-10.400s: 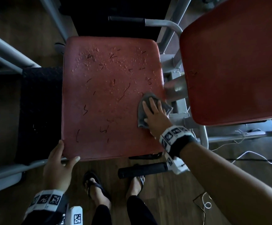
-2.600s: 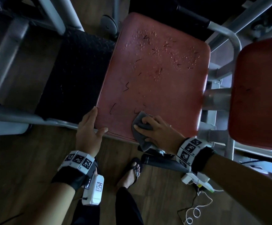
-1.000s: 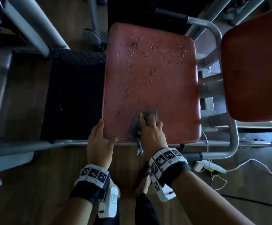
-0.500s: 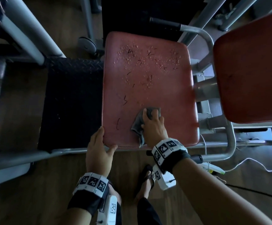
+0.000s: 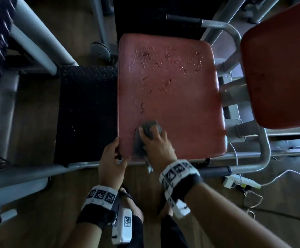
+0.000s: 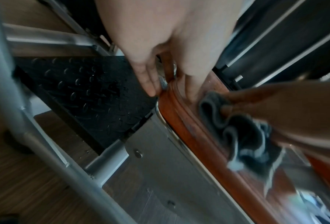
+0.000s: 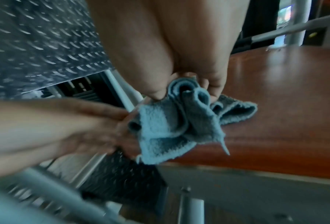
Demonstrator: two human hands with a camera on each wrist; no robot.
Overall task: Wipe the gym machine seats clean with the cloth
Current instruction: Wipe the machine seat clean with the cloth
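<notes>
The right hand (image 5: pixel 154 145) clutched the bunched cloth (image 5: pixel 150 130) on the seat (image 5: pixel 181 104) near its front left corner; the left hand (image 5: pixel 110 158) pinched that corner. Long strokes should carry the far edge's debris (image 5: pixel 165 59) off
</notes>
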